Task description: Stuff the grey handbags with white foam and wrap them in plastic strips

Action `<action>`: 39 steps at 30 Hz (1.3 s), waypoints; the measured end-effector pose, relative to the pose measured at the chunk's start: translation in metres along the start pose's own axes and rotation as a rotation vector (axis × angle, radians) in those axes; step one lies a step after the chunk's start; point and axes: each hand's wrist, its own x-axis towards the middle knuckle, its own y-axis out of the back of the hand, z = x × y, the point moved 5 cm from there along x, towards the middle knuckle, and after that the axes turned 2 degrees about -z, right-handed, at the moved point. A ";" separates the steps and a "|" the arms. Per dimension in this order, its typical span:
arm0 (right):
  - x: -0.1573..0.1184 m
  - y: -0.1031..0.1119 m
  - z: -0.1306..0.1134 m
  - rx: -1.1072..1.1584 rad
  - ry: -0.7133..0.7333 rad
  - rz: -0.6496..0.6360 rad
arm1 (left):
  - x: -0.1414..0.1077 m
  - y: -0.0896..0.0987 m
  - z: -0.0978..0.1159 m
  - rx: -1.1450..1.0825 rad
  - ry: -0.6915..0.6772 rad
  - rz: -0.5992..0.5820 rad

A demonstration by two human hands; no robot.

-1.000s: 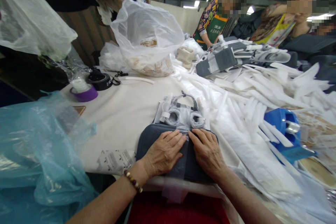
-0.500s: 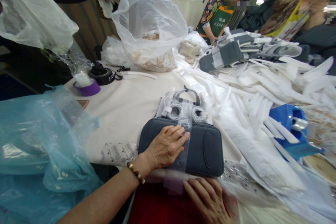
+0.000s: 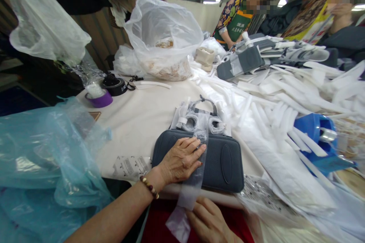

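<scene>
Down from the dark zipped case (image 3: 221,165), the right hand (image 3: 211,222) has moved to the cloudy plastic strip (image 3: 192,188), its fingers now pinching near the loose lower end, while the left hand (image 3: 181,161) stays flat on the case, grasping nothing. Seen from the head camera, the case lies at the near edge of the worktop (image 3: 128,131), below two wrapped coils (image 3: 215,125); a hard or slanting pull could wrinkle or tear the strip, or drag the case off that edge.
</scene>
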 end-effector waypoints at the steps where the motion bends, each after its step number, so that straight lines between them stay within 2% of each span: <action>1: -0.002 0.001 0.000 -0.024 -0.021 -0.032 | 0.000 0.000 0.000 -0.002 0.000 0.000; 2: -0.005 0.003 0.000 -0.059 -0.028 -0.028 | 0.000 0.000 0.000 -0.004 -0.003 -0.002; 6: -0.019 0.010 0.001 -0.228 0.015 0.170 | 0.000 -0.001 0.000 -0.006 -0.003 -0.002; 8: -0.022 0.008 0.004 -0.254 0.045 0.208 | 0.000 0.000 0.000 -0.007 0.002 0.003; 14: -0.014 0.001 0.012 -0.190 0.062 0.136 | 0.000 0.001 0.000 -0.014 0.006 0.002; 20: 0.000 -0.003 0.006 -0.099 0.077 0.225 | 0.000 0.001 0.000 -0.027 0.014 -0.033; 25: 0.000 0.002 0.007 -0.154 0.043 0.191 | -0.003 0.004 -0.001 -0.032 -0.021 -0.161; 28: -0.003 0.005 0.002 -0.141 0.035 0.125 | -0.005 0.003 -0.002 -0.041 -0.034 -0.236; 31: -0.004 0.005 -0.002 -0.129 -0.032 0.062 | -0.006 0.004 -0.001 -0.055 -0.027 -0.291; 39: 0.005 0.003 -0.007 -0.087 -0.010 0.136 | 0.000 0.008 0.004 -0.077 0.045 -0.381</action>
